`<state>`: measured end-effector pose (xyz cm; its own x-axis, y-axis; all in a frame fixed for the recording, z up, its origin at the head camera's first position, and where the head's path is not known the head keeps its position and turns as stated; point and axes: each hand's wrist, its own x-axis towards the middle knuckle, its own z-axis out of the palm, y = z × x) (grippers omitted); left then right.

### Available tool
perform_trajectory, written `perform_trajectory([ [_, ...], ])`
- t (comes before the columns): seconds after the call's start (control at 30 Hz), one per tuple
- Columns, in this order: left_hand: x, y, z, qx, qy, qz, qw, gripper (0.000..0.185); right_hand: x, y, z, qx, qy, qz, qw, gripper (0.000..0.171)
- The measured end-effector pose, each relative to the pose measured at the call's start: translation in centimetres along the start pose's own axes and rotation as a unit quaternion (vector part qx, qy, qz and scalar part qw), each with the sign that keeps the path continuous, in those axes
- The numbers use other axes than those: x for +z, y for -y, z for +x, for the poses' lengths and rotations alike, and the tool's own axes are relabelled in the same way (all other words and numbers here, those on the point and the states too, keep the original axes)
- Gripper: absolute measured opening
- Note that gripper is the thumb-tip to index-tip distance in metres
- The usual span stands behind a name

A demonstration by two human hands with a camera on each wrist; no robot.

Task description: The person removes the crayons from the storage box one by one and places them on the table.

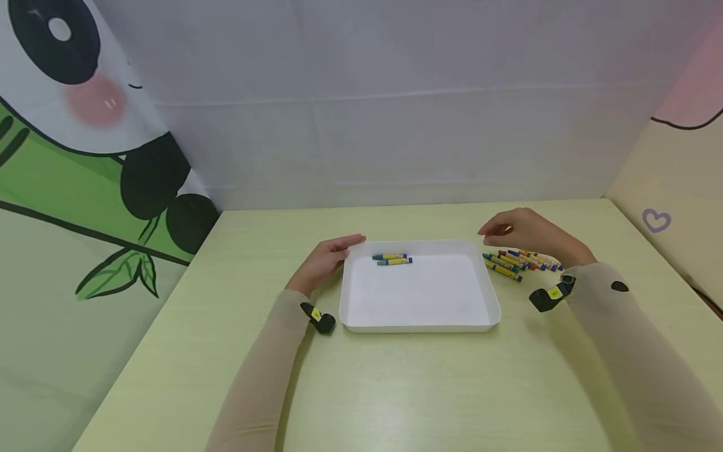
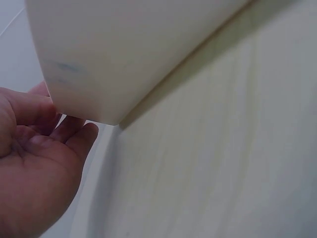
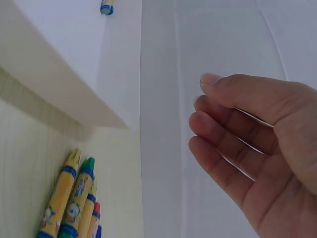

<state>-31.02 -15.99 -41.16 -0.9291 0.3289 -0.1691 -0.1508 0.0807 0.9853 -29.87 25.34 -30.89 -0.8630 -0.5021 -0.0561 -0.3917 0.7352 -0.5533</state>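
A white tray [image 1: 420, 323] sits mid-table with two crayons [image 1: 393, 258] lying at its far edge. My left hand [image 1: 326, 258] rests against the tray's far left corner [image 2: 84, 106], fingers relaxed and holding nothing. Right of the tray lies a loose pile of several yellow-wrapped crayons [image 1: 521, 262]; some of them show as crayons [image 3: 74, 198] in the right wrist view. My right hand [image 1: 522, 231] hovers just above that pile, its fingers [image 3: 223, 134] loosely curled and empty.
The pale green table [image 1: 395, 389] is backed by a white cloth wall [image 1: 395, 113]. A panda-print curtain [image 1: 85, 157] hangs at the left and a beige panel [image 1: 672, 207] at the right. Small black wrist cameras [image 1: 319, 317] sit on both sleeves.
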Motion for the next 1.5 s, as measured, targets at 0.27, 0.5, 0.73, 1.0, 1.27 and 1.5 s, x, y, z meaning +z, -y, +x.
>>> perform_trajectory([
  [0.27,0.0,0.2,0.2,0.009,0.004,0.009,0.9999,0.043,2.3,2.1,3.4,-0.021,0.028,0.01,0.999,0.023],
  [0.5,0.1,0.3,0.3,0.015,0.002,0.012,0.9998,0.043,4.3,3.3,5.7,-0.056,0.048,0.004,0.997,0.023],
  [0.73,0.1,0.1,0.1,0.018,0.0,0.013,0.9998,0.043,6.2,4.4,7.5,-0.039,0.072,0.001,0.997,0.026],
  [1.0,0.0,0.2,0.1,0.024,0.01,0.02,0.9995,0.044,8.2,5.3,9.1,-0.025,0.086,-0.006,0.996,0.024],
  [1.27,-0.1,0.3,0.2,0.023,0.008,0.021,0.9995,0.044,9.5,5.7,9.6,-0.027,0.095,-0.032,0.995,0.024],
  [1.5,0.0,0.2,0.2,0.019,0.003,0.03,0.9994,0.043,10.3,5.9,10.0,-0.035,0.104,-0.062,0.992,0.022],
])
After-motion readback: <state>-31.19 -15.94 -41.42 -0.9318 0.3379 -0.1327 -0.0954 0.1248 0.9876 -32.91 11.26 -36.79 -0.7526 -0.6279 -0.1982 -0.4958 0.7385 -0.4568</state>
